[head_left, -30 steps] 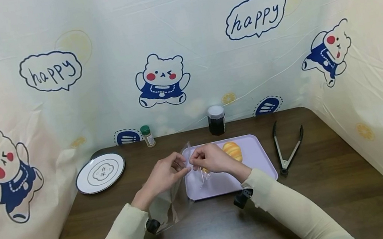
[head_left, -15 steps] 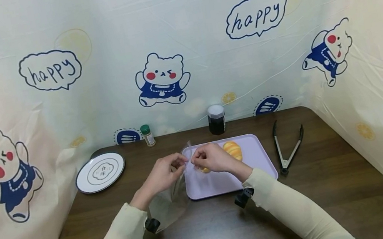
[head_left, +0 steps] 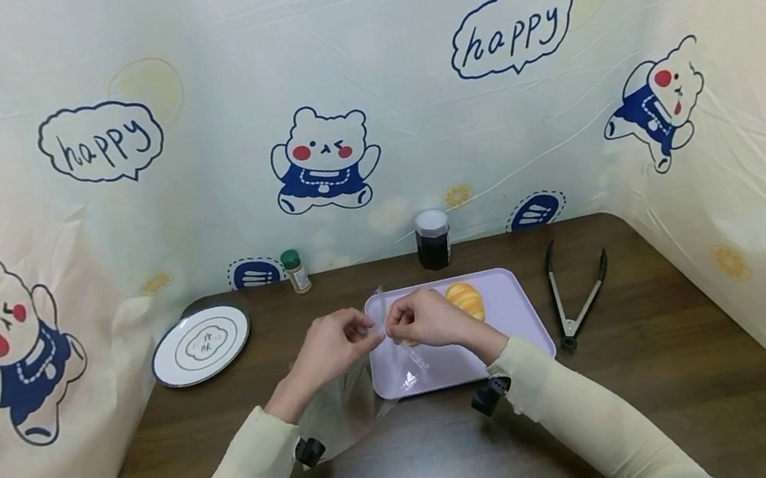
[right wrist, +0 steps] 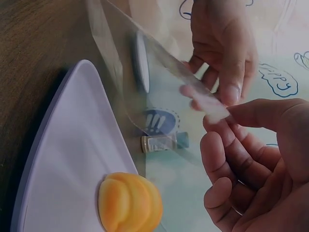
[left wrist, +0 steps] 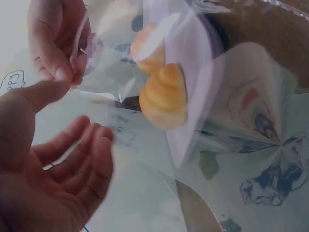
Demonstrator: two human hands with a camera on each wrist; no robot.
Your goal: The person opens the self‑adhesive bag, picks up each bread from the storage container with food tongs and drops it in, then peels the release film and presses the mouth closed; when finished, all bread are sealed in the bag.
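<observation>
A clear plastic bag (head_left: pixel 344 415) hangs under and between the two hands, over the left edge of the lilac tray (head_left: pixel 451 375). My right hand (head_left: pixel 427 318) pinches the bag's edge between thumb and index finger, the other fingers loosely curled. Opposite it, my left hand (head_left: pixel 333 347) holds the same edge, its thumb tip meeting the right thumb; its index finger is largely hidden in the left wrist view. Two bread rolls lie on the tray: one golden roll (head_left: pixel 464 301) beside the right hand, and a second roll (left wrist: pixel 148 48) mostly covered by that hand in the head view.
Black-tipped tongs (head_left: pixel 569 318) lie spread to the right of the tray. Behind it stand a dark jar (head_left: pixel 433 241) with a white lid and a small green-capped bottle (head_left: pixel 296 272). A white plate (head_left: pixel 199 346) sits at the back left. A patterned curtain (head_left: pixel 306 49) surrounds the table.
Both hands stay nearly in place, fingertips now almost together. The bag's film has shifted between them, its upper corner standing straighter and a glossy fold showing below the right hand.
</observation>
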